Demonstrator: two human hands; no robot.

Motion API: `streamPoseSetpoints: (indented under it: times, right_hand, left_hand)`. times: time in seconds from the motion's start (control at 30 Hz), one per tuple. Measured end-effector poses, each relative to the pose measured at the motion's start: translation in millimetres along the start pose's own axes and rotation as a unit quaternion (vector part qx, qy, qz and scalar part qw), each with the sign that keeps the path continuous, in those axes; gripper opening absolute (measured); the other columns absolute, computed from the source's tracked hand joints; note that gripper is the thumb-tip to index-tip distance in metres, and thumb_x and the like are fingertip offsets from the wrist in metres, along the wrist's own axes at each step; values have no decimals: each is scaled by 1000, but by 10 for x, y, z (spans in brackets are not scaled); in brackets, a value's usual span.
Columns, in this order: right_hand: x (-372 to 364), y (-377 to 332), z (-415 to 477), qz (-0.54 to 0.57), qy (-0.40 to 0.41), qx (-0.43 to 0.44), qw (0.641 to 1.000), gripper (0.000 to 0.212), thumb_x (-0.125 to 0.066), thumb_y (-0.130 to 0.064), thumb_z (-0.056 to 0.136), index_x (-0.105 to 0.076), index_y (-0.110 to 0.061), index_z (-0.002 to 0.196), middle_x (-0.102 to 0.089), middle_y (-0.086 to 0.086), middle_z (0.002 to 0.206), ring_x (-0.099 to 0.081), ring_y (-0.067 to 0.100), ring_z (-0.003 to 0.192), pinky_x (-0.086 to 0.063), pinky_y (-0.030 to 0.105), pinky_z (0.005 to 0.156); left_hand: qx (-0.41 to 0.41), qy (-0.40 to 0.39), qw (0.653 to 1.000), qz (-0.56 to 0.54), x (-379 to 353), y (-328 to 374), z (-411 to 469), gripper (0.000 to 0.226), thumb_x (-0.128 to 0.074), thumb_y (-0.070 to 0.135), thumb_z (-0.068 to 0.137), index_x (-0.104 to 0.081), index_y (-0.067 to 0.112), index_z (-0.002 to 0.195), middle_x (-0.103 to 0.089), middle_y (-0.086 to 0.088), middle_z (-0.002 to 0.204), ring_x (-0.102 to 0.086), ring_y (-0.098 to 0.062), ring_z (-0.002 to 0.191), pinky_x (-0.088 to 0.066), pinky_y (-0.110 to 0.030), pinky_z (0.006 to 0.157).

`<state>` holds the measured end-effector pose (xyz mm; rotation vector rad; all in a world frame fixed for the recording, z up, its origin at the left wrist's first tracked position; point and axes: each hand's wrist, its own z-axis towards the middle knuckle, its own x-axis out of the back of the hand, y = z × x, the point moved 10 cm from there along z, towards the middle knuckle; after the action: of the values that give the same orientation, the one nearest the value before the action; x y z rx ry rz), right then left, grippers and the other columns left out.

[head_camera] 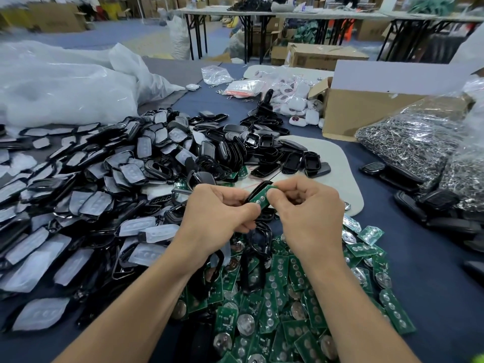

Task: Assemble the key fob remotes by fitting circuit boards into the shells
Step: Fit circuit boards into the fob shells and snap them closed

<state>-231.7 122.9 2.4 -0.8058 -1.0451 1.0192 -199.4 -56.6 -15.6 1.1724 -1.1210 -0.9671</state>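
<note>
1. Fingers (278,199) of the left hand (222,213) and right hand (309,210) pinched a circuit board (260,198) against a black shell (259,186).
2. Both were held above the board pile (288,297) (shell heap (104,179) left of it).

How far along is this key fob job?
Done: a few closed fobs by the right edge look assembled. In hand: the left hand holds a black shell while the right hand pinches a green circuit board against it. Left: a big heap of empty shells and a heap of loose boards.
</note>
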Motion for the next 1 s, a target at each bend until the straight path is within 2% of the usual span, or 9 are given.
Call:
streamPoseSetpoints:
  times: [0.07,0.13,0.27,0.4,0.53,0.67,0.77,0.87,1.0]
  right_hand:
    - [7,-33,-21,-13,11,10,1000,21,-86,-22,81,-75,-39,75,-70,-25,71,-66,0,65,-49,13,61]
    - [41,-67,-41,-22,33,17,999,16,-88,-24,78,-79,-35,86,-70,-22,72,-66,3,63,-55,22,64]
    - [-3,-2,-33,-27,7,-13,1000,29,-82,-37,83,-76,-35,111,-71,-14,76,-65,6,70,-53,24,71]
    - [-201,29,-57,56,-77,-44,995,7,-70,-26,95,-76,-28,94,-76,-10,75,-70,12,66,-60,41,67]
    - [-208,23,-48,89,-86,-36,992,16,-74,-14,90,-81,-28,86,-78,-9,76,-74,9,69,-62,33,67]
    - [-211,45,-54,73,-72,-38,994,6,-75,-27,87,-80,-30,89,-77,-11,73,-69,7,61,-57,30,64]
    - [-289,30,-107,26,-91,-45,994,16,-74,-24,90,-77,-36,99,-77,-18,76,-67,7,55,-54,28,56]
    - [-343,-41,-142,-29,-109,-35,993,20,-76,-22,91,-78,-37,103,-75,-27,81,-64,-1,56,-50,13,55]
    - [-516,-223,-209,-67,-146,-12,987,22,-74,-14,93,-81,-33,101,-76,-24,87,-68,-14,84,-46,-1,75]
  left_hand:
    - [-10,11,1000,16,12,18,-4,33,-83,6,84,-84,37,75,-78,-5,69,-76,-21,59,-59,-23,56]
    - [-12,27,999,15,35,23,-1,26,-82,3,81,-85,28,76,-77,-7,66,-74,-20,55,-57,-22,54]
    - [-23,38,999,3,69,64,-1,30,-80,-2,81,-85,27,73,-76,-7,64,-72,-18,53,-55,-20,52]
    - [-48,16,999,22,19,95,-3,34,-77,2,86,-85,35,82,-79,-1,73,-75,-17,63,-61,-26,60]
    - [-107,2,989,99,-47,198,-45,44,-73,5,84,-82,44,101,-80,18,88,-78,-4,81,-60,-18,75]
    - [-85,16,992,89,7,148,1,57,-76,1,86,-78,58,92,-80,18,83,-78,-6,76,-65,-28,73]
    - [-85,89,988,95,169,197,2,57,-79,6,86,-75,62,84,-78,24,81,-77,-2,75,-65,-28,72]
    - [-58,172,983,40,509,179,37,48,-79,4,89,-71,50,75,-77,18,72,-77,-11,66,-64,-26,60]
    - [-20,249,966,-68,967,36,15,36,-70,3,96,-74,35,80,-78,0,72,-77,-19,63,-59,-22,57]
